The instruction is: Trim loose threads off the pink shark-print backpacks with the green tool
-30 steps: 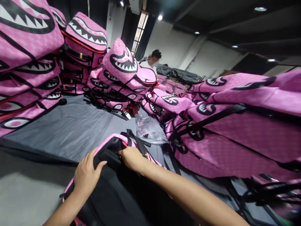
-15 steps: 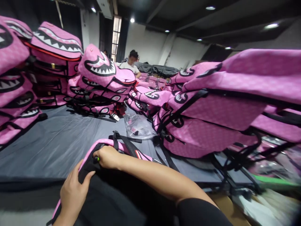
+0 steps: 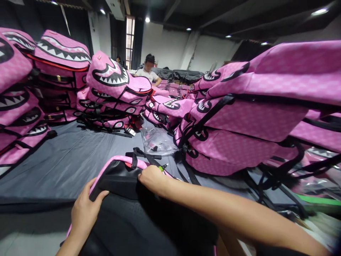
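Note:
An open pink backpack with a black lining leans at the table's near edge, its inside facing me. My left hand grips the left rim, thumb inside and fingers behind the pink edge. My right hand is closed at the upper right of the opening, against the black lining. From that fist sticks out a small green-and-black tool, whose kind I cannot make out. Black straps lie behind the bag's top edge. My right forearm crosses over the opening and hides part of it.
Pink backpacks with shark-mouth prints are stacked at the left, in the middle and close at the right. A clear plastic bag lies on the grey-covered table. A person works at the back.
My right hand has moved right along the lining from the upper left corner, and the small tool now points up and right. My left hand keeps its grip on the rim.

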`<state>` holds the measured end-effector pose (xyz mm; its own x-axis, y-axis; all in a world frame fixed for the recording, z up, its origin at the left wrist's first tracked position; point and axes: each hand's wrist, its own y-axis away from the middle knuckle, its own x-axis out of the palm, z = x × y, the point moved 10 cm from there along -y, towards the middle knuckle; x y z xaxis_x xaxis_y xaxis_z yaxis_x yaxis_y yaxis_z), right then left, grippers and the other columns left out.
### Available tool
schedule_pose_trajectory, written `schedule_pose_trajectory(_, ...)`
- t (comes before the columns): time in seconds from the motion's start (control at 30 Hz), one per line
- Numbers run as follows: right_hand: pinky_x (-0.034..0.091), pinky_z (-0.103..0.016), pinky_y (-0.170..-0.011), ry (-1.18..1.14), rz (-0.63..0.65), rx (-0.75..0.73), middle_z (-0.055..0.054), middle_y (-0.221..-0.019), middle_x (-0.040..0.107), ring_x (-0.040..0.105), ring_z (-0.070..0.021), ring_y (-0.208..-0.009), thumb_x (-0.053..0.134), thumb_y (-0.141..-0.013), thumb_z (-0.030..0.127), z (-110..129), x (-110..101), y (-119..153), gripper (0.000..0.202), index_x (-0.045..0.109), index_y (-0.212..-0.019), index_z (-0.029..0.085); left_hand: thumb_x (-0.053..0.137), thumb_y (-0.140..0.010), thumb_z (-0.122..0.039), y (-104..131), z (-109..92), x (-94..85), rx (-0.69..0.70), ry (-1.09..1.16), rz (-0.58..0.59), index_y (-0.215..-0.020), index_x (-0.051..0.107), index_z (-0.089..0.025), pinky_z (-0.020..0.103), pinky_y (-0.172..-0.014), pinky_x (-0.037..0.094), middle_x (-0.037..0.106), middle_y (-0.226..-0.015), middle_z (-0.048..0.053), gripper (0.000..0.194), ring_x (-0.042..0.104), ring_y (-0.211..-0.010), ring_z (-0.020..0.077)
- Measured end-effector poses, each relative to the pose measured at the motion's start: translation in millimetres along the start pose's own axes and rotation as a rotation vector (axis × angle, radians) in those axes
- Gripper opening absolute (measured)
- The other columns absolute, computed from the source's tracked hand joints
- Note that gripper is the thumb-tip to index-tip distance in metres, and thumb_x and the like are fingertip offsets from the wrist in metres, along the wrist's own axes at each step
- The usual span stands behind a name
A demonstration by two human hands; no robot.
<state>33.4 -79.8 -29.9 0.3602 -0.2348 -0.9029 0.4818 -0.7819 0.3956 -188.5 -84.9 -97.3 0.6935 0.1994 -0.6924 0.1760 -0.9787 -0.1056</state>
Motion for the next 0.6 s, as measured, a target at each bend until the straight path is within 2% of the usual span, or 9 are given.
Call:
schedule_pose_trajectory(0.1,0.057,-0.038,-0.066,-0.051,-0.091,0.092,-0.018,-0.093,0.074,0.074,-0.0291,-0.084,0.046,-0.082,-0.002,-7,-11,21,0.028,0.064,-0.101,0.009,0.066,-0.075,-0.061,-13,5,13.7,-0.006,0.132,0.244,-0.130,0.052,-0.024,0.047,-0.099,0.049,0.069,-0.121,0.008,0.068,0.065,-0.111,0.0313)
schedule_pose_trajectory(0.17,0.057,-0.035,-0.070,-0.151,-0.141,0.132,-0.015,-0.097,0.074,0.073,-0.0270,-0.089,0.049,-0.084,0.005,-5,-12,43,0.027,0.062,-0.106,0.013,0.068,-0.075,-0.057,-13,1,23.0,0.023,0.272,0.425,-0.128,0.056,-0.019,0.043,-0.100,0.050,0.069,-0.122,0.009,0.066,0.065,-0.112,0.0301)
schedule_pose_trajectory(0.2,0.057,-0.032,-0.069,-0.259,-0.110,0.154,-0.012,-0.094,0.074,0.074,-0.0258,-0.087,0.052,-0.083,0.009,-5,-4,56,0.023,0.063,-0.102,0.015,0.068,-0.076,-0.055,-11,-5,23.3,0.041,0.328,0.471,-0.125,0.059,-0.017,0.042,-0.100,0.050,0.070,-0.121,0.009,0.063,0.065,-0.113,0.0299)
schedule_pose_trajectory(0.23,0.056,-0.029,-0.064,-0.409,-0.025,0.182,-0.009,-0.087,0.074,0.074,-0.0246,-0.082,0.055,-0.082,0.011,-4,13,69,0.018,0.064,-0.096,0.016,0.068,-0.077,-0.053,-9,-12,20.4,0.059,0.361,0.484,-0.122,0.062,-0.016,0.041,-0.099,0.051,0.070,-0.120,0.009,0.059,0.065,-0.113,0.0300)
schedule_pose_trajectory(0.33,0.045,-0.019,-0.044,-0.932,0.325,0.319,0.001,-0.059,0.064,0.070,-0.0190,-0.054,0.055,-0.079,0.013,2,76,116,0.014,0.062,-0.091,0.017,0.066,-0.078,-0.051,2,-47,-0.4,0.098,0.323,0.431,-0.116,0.067,-0.017,0.040,-0.092,0.054,0.074,-0.111,0.007,0.051,0.067,-0.106,0.0302)
schedule_pose_trajectory(0.37,0.040,-0.016,-0.040,-1.063,0.365,0.365,0.004,-0.054,0.058,0.067,-0.0167,-0.047,0.054,-0.079,0.012,2,87,130,0.019,0.060,-0.096,0.017,0.067,-0.078,-0.050,7,-65,-11.4,0.121,0.289,0.414,-0.116,0.068,-0.018,0.039,-0.090,0.055,0.075,-0.108,0.005,0.049,0.068,-0.102,0.0300)
schedule_pose_trajectory(0.43,0.034,-0.012,-0.036,-1.271,0.280,0.419,0.008,-0.055,0.055,0.064,-0.0129,-0.043,0.052,-0.080,0.014,-3,87,150,0.028,0.055,-0.108,0.018,0.068,-0.078,-0.048,15,-110,-43.9,0.200,0.232,0.370,-0.118,0.068,-0.022,0.037,-0.088,0.055,0.075,-0.107,0.003,0.048,0.069,-0.099,0.0292)
schedule_pose_trajectory(0.53,0.036,-0.012,-0.036,-1.383,0.043,0.368,0.003,-0.069,0.065,0.066,-0.0116,-0.052,0.056,-0.081,0.021,-3,53,170,0.040,0.054,-0.121,0.021,0.072,-0.072,-0.048,24,-183,-117.7,0.384,0.172,0.255,-0.119,0.069,-0.024,0.035,-0.085,0.057,0.076,-0.104,0.000,0.053,0.070,-0.094,0.0277)
schedule_pose_trajectory(0.6,0.042,-0.012,-0.042,-1.348,-0.136,0.270,-0.003,-0.087,0.071,0.069,-0.0121,-0.066,0.062,-0.079,0.022,3,18,177,0.050,0.056,-0.128,0.024,0.075,-0.066,-0.054,30,-228,-174.1,0.502,0.098,0.142,-0.121,0.068,-0.023,0.032,-0.072,0.059,0.076,-0.094,-0.002,0.063,0.070,-0.081,0.0243)
